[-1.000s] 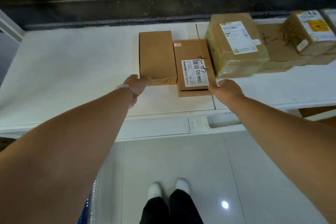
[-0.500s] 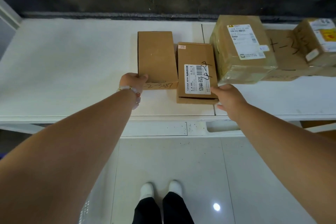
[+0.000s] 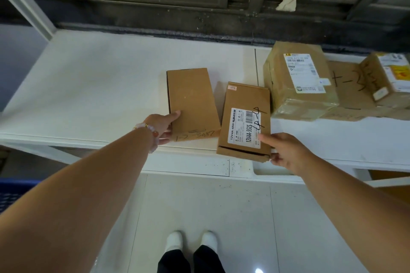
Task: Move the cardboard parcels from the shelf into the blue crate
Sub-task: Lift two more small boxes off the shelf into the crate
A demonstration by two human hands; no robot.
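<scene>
Cardboard parcels lie on the white flat shelf (image 3: 93, 86), whose wide bare surface stretches left of the plain brown oblong cardboard parcel (image 3: 192, 99). A corner of the blue plastic crate (image 3: 15, 190) shows below the shelf's front edge, at far left. The left hand (image 3: 160, 126) grips that plain parcel's near left corner, thumb on top. Just right of it, a narrow gap apart, the labelled brown flat cardboard parcel (image 3: 244, 121) overhangs the shelf's front edge; the right hand (image 3: 286, 153) clasps its near right corner. Farther right sit a taped bulky cardboard parcel (image 3: 297, 82) and more boxes.
</scene>
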